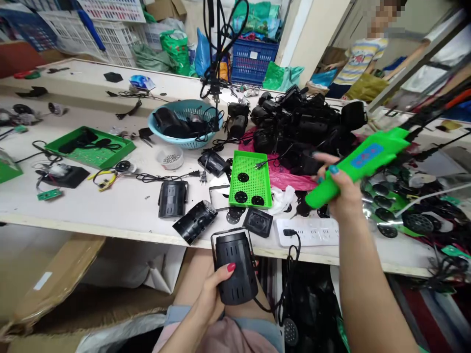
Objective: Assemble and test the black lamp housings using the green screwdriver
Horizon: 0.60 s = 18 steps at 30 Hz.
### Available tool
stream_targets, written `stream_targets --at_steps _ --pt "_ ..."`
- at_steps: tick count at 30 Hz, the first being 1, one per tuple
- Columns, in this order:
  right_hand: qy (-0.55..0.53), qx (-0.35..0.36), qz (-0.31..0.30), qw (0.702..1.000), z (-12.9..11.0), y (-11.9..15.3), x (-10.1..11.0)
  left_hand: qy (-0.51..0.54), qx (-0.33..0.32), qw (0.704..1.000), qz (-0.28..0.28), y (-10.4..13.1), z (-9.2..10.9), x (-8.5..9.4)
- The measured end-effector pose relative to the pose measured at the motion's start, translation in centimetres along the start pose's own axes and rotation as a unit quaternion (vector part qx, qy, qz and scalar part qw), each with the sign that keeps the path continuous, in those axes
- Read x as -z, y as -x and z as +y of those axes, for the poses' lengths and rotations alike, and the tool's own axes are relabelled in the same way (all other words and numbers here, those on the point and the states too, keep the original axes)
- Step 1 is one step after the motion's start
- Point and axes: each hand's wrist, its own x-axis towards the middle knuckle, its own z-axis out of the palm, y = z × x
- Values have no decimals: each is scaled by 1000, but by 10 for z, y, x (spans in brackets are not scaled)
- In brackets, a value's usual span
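My left hand (217,287) is closed around a black cylindrical housing (237,269) with a metal bracket, held over my lap below the table edge. A cable runs from its lower end. In my right hand (342,189) is a green electric screwdriver (362,164), its tip pointing down and left above the white power strip (309,231). Two more black housings, one upright (172,198) and one tilted (195,221), lie near the table's front edge. Beside them, a black square part (258,222) sits in front of a green perforated tray (250,171) with black discs.
A blue basket (186,142) of black parts stands behind a small tub of screws (170,159). Black housings (312,122) are heaped at the back right. Cables hang above the table (73,215). Another person (360,59) stands beyond at the right.
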Motion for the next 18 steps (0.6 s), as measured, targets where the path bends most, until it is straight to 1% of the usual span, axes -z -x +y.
stream_targets --at_steps 1,2,3,4,5,7,10,12,14,16,18 --pt "-49 -15 -22 998 -13 21 -14 5 4 1000 -5 -1 -1 1" --pt "-73 -26 -31 996 -27 41 -27 4 5 1000 -4 -2 -2 1" --pt "-85 -43 -22 995 -39 59 -40 -7 3 1000 2 -3 -3 0" --pt "-94 -60 8 994 -49 74 -50 -24 -1 1000 13 -4 -3 -1" --pt "-97 -74 37 992 -57 86 -57 -44 -7 999 27 -5 -4 -2" --pt "-101 -92 23 990 -65 103 -61 -74 -19 996 50 -6 -6 -5" --pt "-153 -75 -15 985 -59 119 -57 -85 -38 994 50 -6 -10 -7" --pt "-205 -37 -12 978 -52 126 -58 -88 -48 994 41 -6 -13 -8" --pt "-228 -8 -6 974 -49 130 -63 -103 -45 993 44 -4 -15 -10" --pt "-219 -12 -51 974 -49 128 -65 -125 -50 989 58 -2 -16 -13" --pt "-210 -36 -131 968 -50 122 -64 -137 -68 986 73 1 -15 -18"
